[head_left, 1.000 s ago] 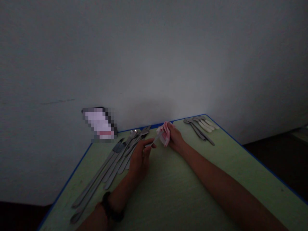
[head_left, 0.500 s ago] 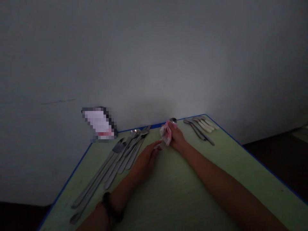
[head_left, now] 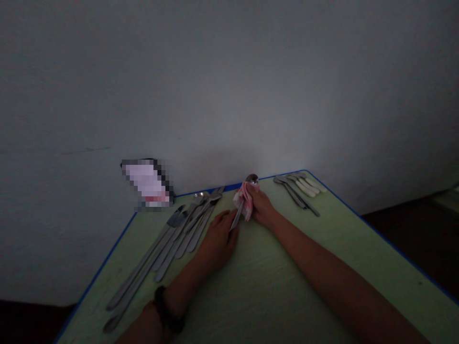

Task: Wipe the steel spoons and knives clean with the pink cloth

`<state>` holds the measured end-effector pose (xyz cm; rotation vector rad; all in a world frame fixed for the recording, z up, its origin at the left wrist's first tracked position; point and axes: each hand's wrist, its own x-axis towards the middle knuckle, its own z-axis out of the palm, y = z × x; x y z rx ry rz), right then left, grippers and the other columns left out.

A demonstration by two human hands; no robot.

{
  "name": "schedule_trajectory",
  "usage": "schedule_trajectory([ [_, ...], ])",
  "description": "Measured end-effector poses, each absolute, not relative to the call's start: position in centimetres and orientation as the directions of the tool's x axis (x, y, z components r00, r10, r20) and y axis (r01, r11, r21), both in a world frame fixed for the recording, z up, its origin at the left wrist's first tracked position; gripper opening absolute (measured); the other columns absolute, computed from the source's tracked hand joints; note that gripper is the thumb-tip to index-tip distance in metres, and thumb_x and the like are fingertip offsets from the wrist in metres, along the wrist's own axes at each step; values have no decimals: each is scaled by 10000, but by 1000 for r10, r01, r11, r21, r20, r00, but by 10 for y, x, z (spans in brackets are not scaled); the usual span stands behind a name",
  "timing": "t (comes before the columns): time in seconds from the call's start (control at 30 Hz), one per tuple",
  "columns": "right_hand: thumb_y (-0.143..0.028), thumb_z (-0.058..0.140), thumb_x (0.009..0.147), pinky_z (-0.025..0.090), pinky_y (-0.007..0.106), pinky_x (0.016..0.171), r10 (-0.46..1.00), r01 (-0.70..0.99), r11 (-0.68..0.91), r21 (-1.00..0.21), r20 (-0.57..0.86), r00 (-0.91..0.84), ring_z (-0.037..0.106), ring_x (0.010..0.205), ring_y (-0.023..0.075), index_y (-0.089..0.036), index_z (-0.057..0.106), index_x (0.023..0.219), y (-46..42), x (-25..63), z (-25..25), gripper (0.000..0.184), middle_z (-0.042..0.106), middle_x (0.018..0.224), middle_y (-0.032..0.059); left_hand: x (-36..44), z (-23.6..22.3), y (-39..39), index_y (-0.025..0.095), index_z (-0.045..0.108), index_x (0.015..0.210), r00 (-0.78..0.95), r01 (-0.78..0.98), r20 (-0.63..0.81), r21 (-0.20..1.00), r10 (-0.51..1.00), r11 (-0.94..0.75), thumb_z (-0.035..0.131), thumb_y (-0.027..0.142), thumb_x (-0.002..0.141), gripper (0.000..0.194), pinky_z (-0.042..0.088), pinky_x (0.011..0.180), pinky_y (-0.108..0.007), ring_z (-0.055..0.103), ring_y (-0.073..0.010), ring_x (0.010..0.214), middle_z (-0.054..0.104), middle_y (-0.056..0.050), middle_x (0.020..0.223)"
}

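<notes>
A metal spoon (head_left: 235,220) is held between my hands above the table, its shiny bowl pointing toward the wall. My left hand (head_left: 218,239) grips the handle end. Around the upper handle, just below the bowl, a pink and white cloth (head_left: 244,199) is wrapped, and my right hand (head_left: 261,205) is closed on it. Part of the handle is covered by the cloth. To the left of my left hand lie several long metal utensils (head_left: 168,243), spoons among them, roughly side by side.
The green table (head_left: 287,296) has a blue edge and stands against a grey wall (head_left: 229,86). At the back right lie several dark metal utensils (head_left: 296,196) and white-handled ones (head_left: 306,186). A blurred-out phone-like object (head_left: 147,184) leans at the back left.
My left hand has come slightly lower, and more of the spoon's handle shows between my hands. The cloth, spoon bowl and right hand have shifted a little left.
</notes>
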<state>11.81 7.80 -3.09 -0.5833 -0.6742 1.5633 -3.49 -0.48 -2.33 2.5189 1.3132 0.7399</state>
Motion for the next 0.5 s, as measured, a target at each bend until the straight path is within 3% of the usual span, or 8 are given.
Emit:
schedule_trajectory([
  [0.2,-451,704,687,459,254,638,998,-730,-49,-682,-16,-53,552,597,111,-157,612,741,76,118,-27,313,636,672,2,-34,-19,-7,161,462,1300,514,686,312,409,799,-602,425,229,890,417,330,1072,-448,425,-255,1246,514,-116,1322],
  [0.33,-467,673,716,442,251,620,1000,-784,13,-621,3,14,518,571,111,-194,560,673,78,116,-26,298,589,607,-24,-33,-7,-13,164,545,1166,488,623,275,555,828,-552,408,277,901,320,433,943,-384,556,-231,1061,612,-107,1136],
  [0.5,-519,572,787,410,230,566,979,-795,182,-579,182,92,448,513,102,-207,470,543,78,115,-23,409,460,485,-44,-38,5,-19,181,600,924,451,535,299,664,841,-523,321,347,914,325,440,724,-302,582,-185,787,632,-45,876],
])
